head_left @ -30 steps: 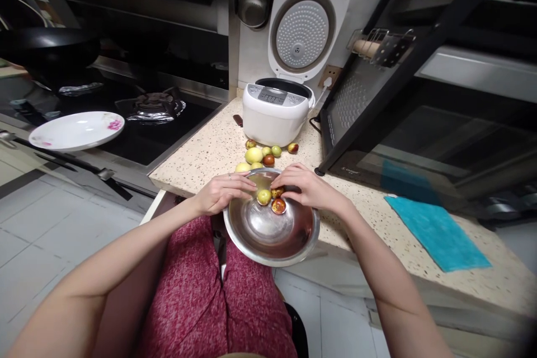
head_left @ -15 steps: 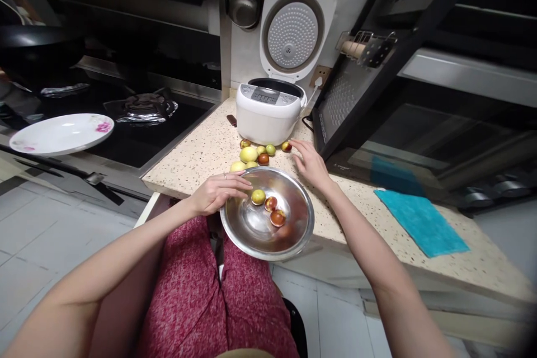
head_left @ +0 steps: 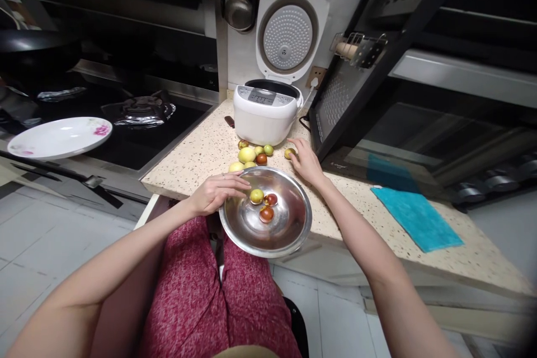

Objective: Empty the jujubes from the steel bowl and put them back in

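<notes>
A shiny metal bowl (head_left: 289, 240) overhangs the counter's front edge above my lap, with three jujubes in it: a yellow-green one (head_left: 257, 196) and two reddish-brown ones (head_left: 267, 213). My left hand (head_left: 216, 193) holds the bowl's left rim, fingers reaching over the inside; its thumb is hard to make out. Beyond the bowl, my right hand (head_left: 307, 162) has its fingers apart and touches a single yellow-and-brown jujube (head_left: 288, 153) on the counter. Left of that one lies a cluster of several yellow, green and brown jujubes (head_left: 246, 155), partly hidden behind the bowl's far rim.
A white rice cooker (head_left: 264, 120) with its lid raised stands behind the jujubes. On the right are a black oven (head_left: 419, 134) and a teal cloth (head_left: 417, 218). A flowered white plate (head_left: 61, 137) rests at the stove's (head_left: 145, 112) front edge. Ladles (head_left: 239, 13) hang on the wall.
The single jujube by my right hand has shifted slightly nearer and turned, showing more yellow. One brown jujube in the bowl has rolled left. My left hand stays on the rim.
</notes>
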{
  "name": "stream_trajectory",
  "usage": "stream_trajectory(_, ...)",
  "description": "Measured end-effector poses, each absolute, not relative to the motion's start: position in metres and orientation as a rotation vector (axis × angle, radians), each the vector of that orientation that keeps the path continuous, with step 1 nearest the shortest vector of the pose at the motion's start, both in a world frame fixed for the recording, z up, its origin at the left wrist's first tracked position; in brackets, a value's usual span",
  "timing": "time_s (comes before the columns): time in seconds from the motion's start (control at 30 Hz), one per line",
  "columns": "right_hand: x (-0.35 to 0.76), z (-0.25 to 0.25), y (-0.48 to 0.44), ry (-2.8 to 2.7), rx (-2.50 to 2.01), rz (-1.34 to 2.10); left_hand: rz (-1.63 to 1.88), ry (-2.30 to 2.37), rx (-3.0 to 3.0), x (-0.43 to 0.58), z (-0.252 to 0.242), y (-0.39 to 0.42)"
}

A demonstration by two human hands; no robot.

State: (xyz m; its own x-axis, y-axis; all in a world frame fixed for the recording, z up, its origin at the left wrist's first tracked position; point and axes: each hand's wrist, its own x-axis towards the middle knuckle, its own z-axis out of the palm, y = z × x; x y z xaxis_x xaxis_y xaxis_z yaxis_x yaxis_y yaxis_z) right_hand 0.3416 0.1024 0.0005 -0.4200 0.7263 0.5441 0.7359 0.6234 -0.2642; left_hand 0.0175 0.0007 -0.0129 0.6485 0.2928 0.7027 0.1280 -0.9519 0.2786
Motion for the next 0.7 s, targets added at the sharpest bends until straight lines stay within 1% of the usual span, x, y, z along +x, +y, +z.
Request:
stream_trajectory(0.27, 0.348, -0.007, 0.102, -2.31, -1.293, 0.112, 1.183, 0.352, 2.658, 0.017, -0.016, 0.001)
stream_trajectory(0.4, 0.35, 0.0, 0.095, -2.322, -1.246, 0.138, 1.189, 0.34, 2.662, 0.018, -0.014, 0.001)
stream_trajectory(0.5, 0.344, 0.012, 0.085, -2.213, -1.138, 0.18, 1.186, 0.33, 2.661, 0.018, -0.012, 0.0)
stream_trajectory(0.6, 0.334, 0.027, 0.071, -2.057, -1.032, 0.312, 1.17, 0.346, 2.654, 0.018, -0.012, 0.0)
stream_trajectory(0.7, 0.323, 0.038, 0.054, -1.952, -0.926, 0.55, 1.158, 0.356, 2.656, 0.018, -0.013, 0.0)
